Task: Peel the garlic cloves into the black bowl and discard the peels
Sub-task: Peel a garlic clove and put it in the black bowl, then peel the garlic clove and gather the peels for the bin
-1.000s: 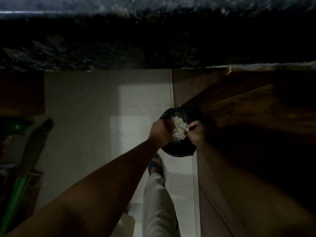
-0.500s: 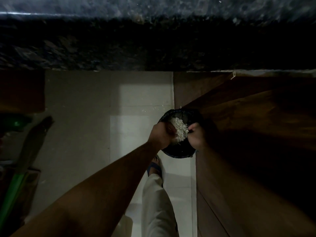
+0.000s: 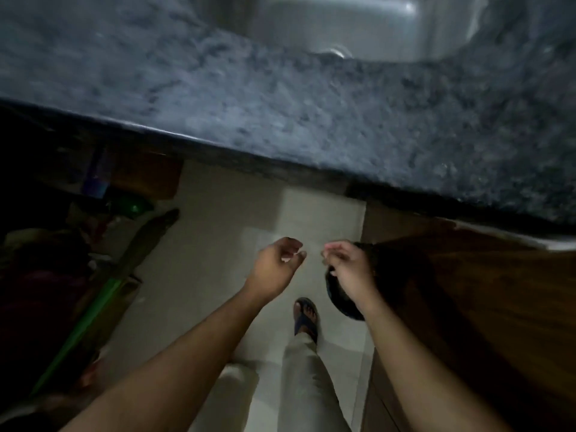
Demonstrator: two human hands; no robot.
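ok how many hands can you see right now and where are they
2. The left hand hangs above the pale floor tiles, fingers loosely curled and holding nothing. The right hand is beside it, over the dark bin by the wooden cabinet, apparently holding nothing too.

Left hand [image 3: 274,266] and right hand [image 3: 347,265] mid-frame, fingers loosely curled, empty; dark bin [image 3: 338,299] beneath right wrist; counter [image 3: 280,120] above.

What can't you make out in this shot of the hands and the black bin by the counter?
Head view only:
- Black bin: inside hidden by the right hand and forearm; any peels can't be seen.
- Left hand: fingers loosely curled, blurred; any scraps held too small to tell.
- Sink: cut off by the top edge.
- Left floor clutter: too dark.
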